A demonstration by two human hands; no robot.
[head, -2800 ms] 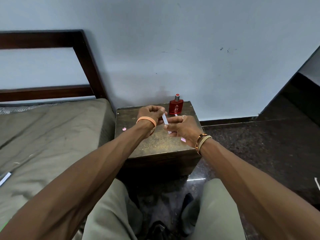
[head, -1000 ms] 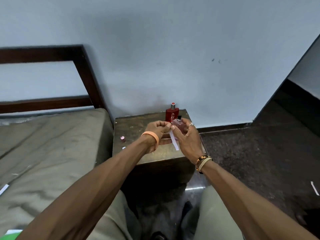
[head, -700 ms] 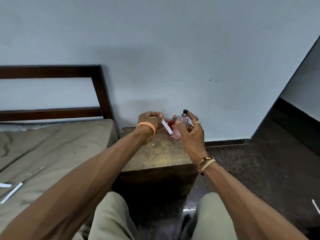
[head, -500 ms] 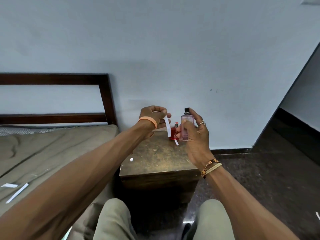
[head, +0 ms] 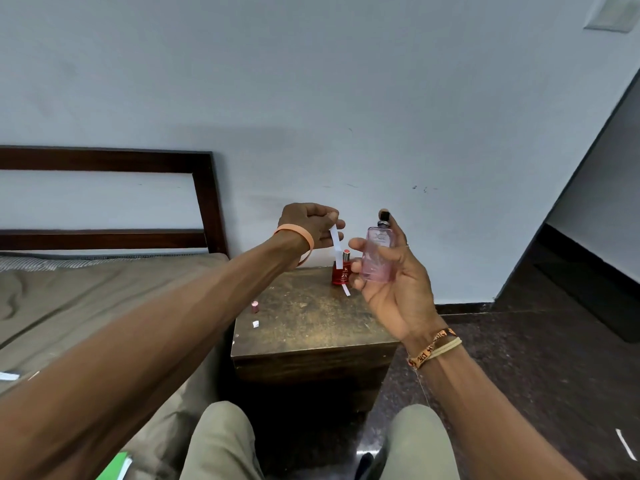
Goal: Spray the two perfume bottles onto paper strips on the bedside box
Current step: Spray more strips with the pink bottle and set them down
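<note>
My right hand [head: 398,289] holds a clear pink perfume bottle [head: 378,254] upright above the bedside box [head: 311,327], forefinger on its black spray head. My left hand [head: 311,225] pinches a white paper strip [head: 335,242] by its top end; the strip hangs down just left of the bottle. A red perfume bottle [head: 342,271] stands uncapped at the back of the box, near the wall. Another white strip [head: 345,290] lies beside its base.
A small pink cap [head: 255,306] and a scrap of paper [head: 256,323] sit on the left part of the box. The bed [head: 69,306] with loose strips lies to the left. Dark floor extends to the right. My knees are below the box.
My right hand has lifted the pink bottle off the box and turned it upright. My left hand has risen with the strip, which now hangs beside the bottle. The camera has tilted up.
</note>
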